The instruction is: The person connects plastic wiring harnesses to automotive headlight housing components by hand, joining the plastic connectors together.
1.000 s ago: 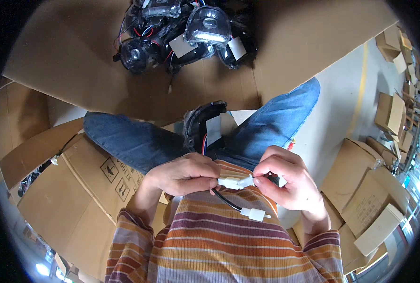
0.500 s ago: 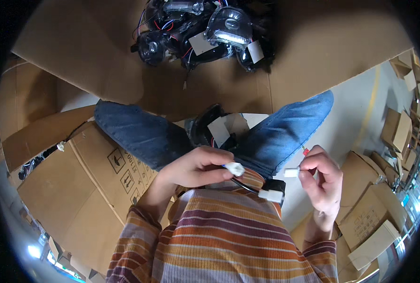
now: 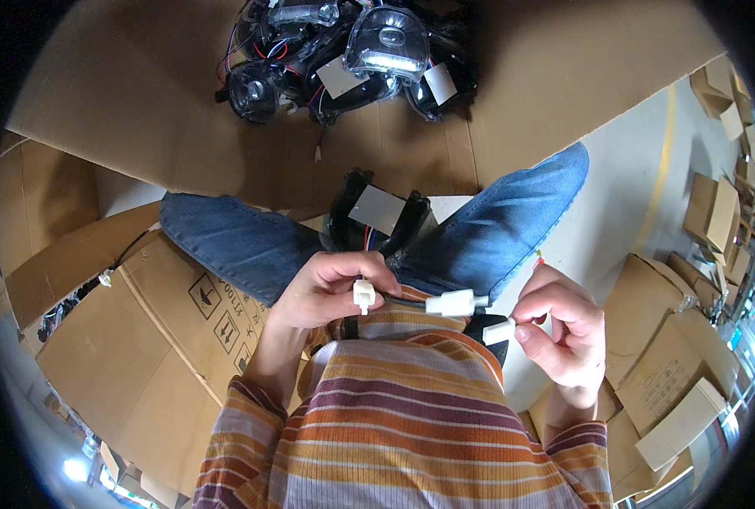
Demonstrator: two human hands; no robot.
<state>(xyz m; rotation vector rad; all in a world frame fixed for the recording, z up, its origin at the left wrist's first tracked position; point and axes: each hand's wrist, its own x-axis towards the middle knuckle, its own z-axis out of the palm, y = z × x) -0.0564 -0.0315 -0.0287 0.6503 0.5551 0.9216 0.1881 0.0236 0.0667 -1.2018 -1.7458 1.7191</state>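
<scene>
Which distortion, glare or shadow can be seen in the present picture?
Head view: round fisheye image, black corners, yellow floor line slightly bowed; head view: glare from a bright light lower left; head view: shadow on the box wall beside the lamps; head view: white connector in left hand, outline readable.

Place: workshop or factory floor, by these items before you. Open carton (image 3: 564, 76) of wired lamps (image 3: 386, 51), top centre. Grey floor (image 3: 606, 187) with yellow line (image 3: 659, 170), upper right. Boxes (image 3: 710, 208), several, right edge. Large box (image 3: 123, 356), lower left. Bright lights (image 3: 76, 469), lower rim. White plugs (image 3: 454, 303), your assembly-type parts, centre.
</scene>
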